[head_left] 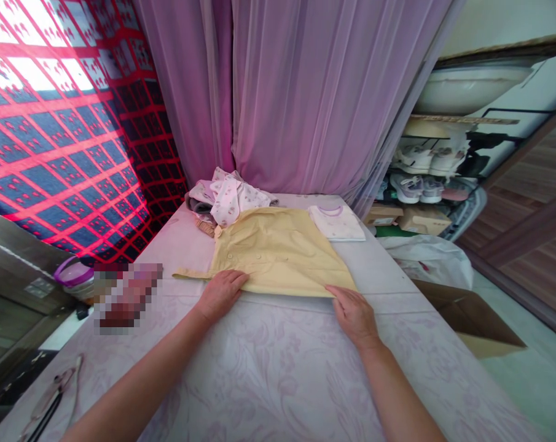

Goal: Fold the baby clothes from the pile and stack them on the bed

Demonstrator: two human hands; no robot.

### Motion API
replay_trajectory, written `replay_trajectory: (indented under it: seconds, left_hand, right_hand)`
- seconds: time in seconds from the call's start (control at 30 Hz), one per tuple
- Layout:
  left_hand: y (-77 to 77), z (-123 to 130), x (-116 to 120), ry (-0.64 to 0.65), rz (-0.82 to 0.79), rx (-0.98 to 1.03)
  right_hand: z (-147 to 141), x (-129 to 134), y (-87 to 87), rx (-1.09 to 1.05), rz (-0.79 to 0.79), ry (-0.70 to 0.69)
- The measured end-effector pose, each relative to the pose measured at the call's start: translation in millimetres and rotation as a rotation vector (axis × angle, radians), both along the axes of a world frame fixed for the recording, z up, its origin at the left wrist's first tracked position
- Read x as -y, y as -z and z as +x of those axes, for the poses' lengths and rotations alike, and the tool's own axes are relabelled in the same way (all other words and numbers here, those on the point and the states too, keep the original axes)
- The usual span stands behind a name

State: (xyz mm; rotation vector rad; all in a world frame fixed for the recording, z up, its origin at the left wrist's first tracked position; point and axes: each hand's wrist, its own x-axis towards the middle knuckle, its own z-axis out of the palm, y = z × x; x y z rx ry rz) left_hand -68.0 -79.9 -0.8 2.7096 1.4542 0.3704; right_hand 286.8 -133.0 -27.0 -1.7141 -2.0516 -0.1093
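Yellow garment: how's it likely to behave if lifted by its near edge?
Probably floppy: the yellow garment lies spread flat with soft wrinkles. Likely light for its spread, as the cloth looks thin. The narrow yellow strip sticking out at its left will probably dangle.

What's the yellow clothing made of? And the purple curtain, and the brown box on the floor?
Yellow clothing: probably woven cotton or a blend, matte, with soft creases.
Purple curtain: thin fabric, perhaps synthetic, with a faint sheen; it hangs in loose folds.
Brown box: most likely cardboard, dull brown with stiff, flat sides.
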Motion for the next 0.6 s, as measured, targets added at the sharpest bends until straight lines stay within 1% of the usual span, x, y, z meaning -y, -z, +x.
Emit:
replay_trajectory:
  seconds: [0.1, 0.2, 0.3, 0.37, 0.43, 0.5, 0.6]
  left_hand:
    - [6.4, -17.0, -4.8, -0.084, 0.069, 0.028]
    - [3.0, -33.4, -9.4, -0.138, 0.076, 0.059]
    - [-11.1, -43.7, -10.3, -0.111, 0.080, 0.050]
    - [-21.7, -46.9, -7.9, -0.066, 0.098, 0.031]
    - [-27.9, -48.3, -3.5, -0.024, 0.101, 0.006]
    - [-27.3, -49.1, 2.1, -0.008, 0.059, -0.024]
    - [-19.0, -52.4, 8.7, -0.042, -0.065, -0.002]
  right_hand:
    - [-0.6, 1.1, -0.1, 0.012, -0.014, 0.016]
    - [-3.1, 1.7, -0.8, 0.028, -0.046, -0.027]
    - [-6.5, 2.9, -2.9, 0.035, -0.054, -0.094]
    - [-8.9, 4.1, -5.6, 0.041, -0.065, -0.088]
    - [-11.1, 5.5, -9.0, 0.052, -0.095, -0.065]
    - [-12.8, 6.7, -12.2, 0.064, -0.131, -0.060]
    - [-13.7, 7.6, -14.7, 0.078, -0.157, -0.078]
